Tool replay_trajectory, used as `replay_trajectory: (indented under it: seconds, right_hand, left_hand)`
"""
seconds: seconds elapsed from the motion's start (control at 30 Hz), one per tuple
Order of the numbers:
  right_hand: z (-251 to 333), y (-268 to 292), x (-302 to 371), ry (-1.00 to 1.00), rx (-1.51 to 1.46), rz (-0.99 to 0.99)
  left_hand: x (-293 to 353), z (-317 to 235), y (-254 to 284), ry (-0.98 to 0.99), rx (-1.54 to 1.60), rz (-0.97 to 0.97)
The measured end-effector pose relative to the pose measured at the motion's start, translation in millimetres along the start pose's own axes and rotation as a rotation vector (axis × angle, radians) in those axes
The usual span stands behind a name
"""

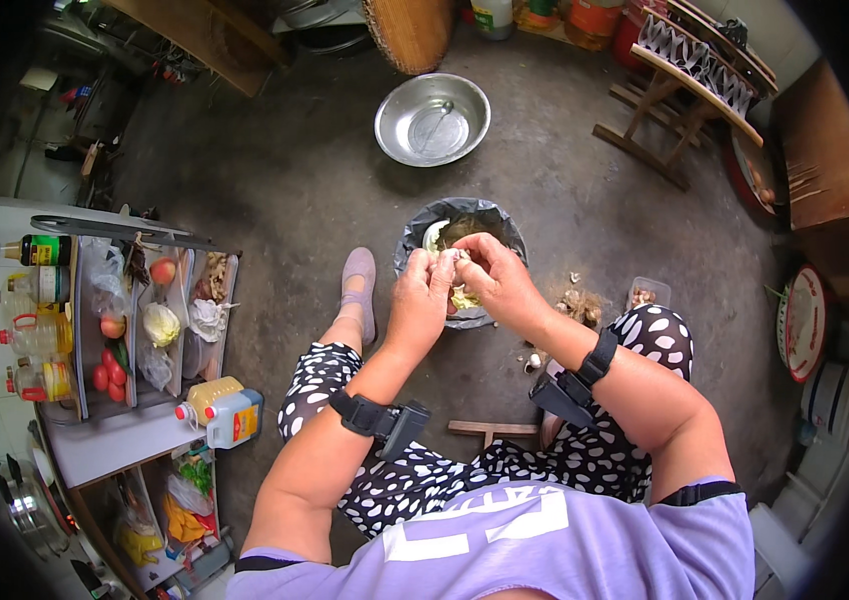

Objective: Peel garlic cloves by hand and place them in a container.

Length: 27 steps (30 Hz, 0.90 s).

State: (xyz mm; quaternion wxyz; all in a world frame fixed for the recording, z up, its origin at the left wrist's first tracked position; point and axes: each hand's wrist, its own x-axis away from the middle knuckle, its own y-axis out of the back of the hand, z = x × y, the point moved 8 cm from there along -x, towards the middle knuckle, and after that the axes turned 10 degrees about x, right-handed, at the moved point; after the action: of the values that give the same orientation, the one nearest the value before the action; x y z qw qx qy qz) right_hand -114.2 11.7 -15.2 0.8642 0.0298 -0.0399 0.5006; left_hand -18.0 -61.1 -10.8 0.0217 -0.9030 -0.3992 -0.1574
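Note:
My left hand (419, 298) and my right hand (497, 274) meet in front of me, fingertips pinched together on a small whitish garlic clove (459, 254). Much of the clove is hidden by the fingers. Directly below them stands a waste bin lined with a dark grey bag (517, 236), holding pale leaves and brown scraps. On the floor right of the bin lies a heap of garlic bulbs and dry skins (579, 306). A clear plastic box (651, 292) beside my right knee contains several small cloves.
Farther ahead, a metal basin (391, 128) with a spoon in it rests on the floor. A folding stool (687, 92) stands at the far right. To the left are a rack of vegetables (183, 330) and two jugs (235, 418). A wooden stool bar (491, 428) shows between my legs.

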Motion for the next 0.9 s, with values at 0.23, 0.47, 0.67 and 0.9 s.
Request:
replay_trajectory:
  seconds: [0.23,0.47,0.67,0.9]
  right_hand:
    - [-16,10,-11,-0.297,-0.353,-0.001]
    - [-21,16,-15,-0.031,-0.010,-0.095]
    - [-3,2,-6,0.061,0.078,-0.017]
    - [-1,-2,-6,0.073,0.043,0.011]
  left_hand:
    - [0,5,7,-0.244,-0.471,0.005]
    - [5,-31,11,-0.462,-0.668,-0.109]
    - [3,-8,-1,0.071,0.176,0.045]
    - [2,7,2,0.219,0.406,0.093]
